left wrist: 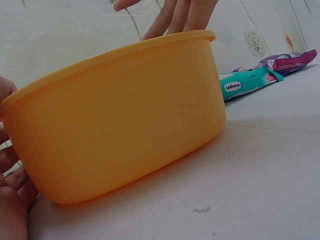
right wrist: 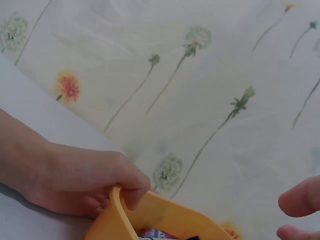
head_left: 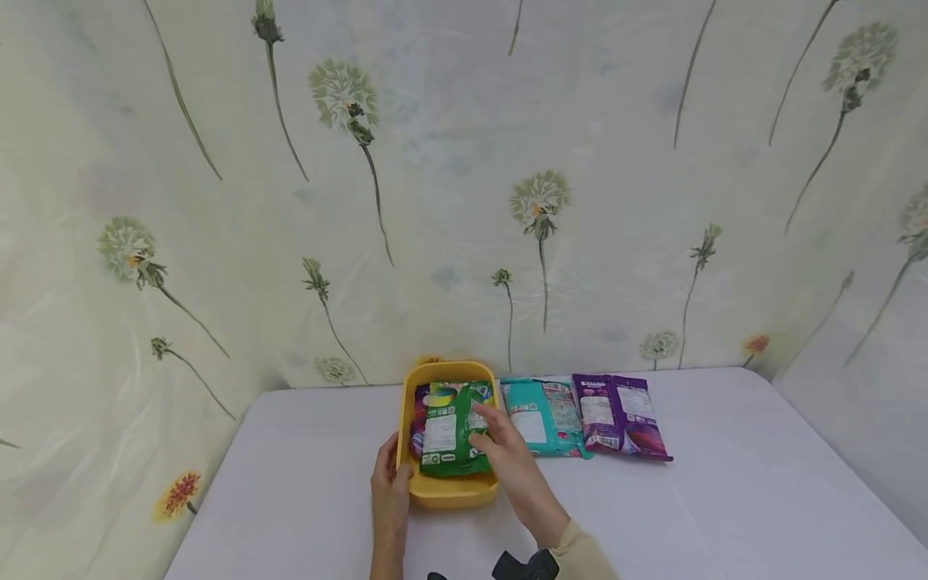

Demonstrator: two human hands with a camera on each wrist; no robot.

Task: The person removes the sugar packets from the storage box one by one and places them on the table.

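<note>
A yellow plastic tub [head_left: 455, 493] stands on the table with packets inside. On top in it lies a green packet [head_left: 461, 427], with the edge of a purple packet [head_left: 417, 435] showing at its left. My left hand [head_left: 391, 487] grips the tub's left side, thumb over the rim [right wrist: 117, 200]. Above the green packet is my right hand [head_left: 516, 463], its thumb and fingers apart; whether the fingertips touch the packet I cannot tell. In the left wrist view, the fingers [left wrist: 180, 17] of the right hand show above the tub's far rim.
Right of the tub, a teal packet [head_left: 561, 415] lies flat on the white table [head_left: 725, 483]. Beside it is a purple packet [head_left: 641, 411], seen end-on in the left wrist view. A flower-printed cloth [head_left: 449, 201] hangs behind the table.
</note>
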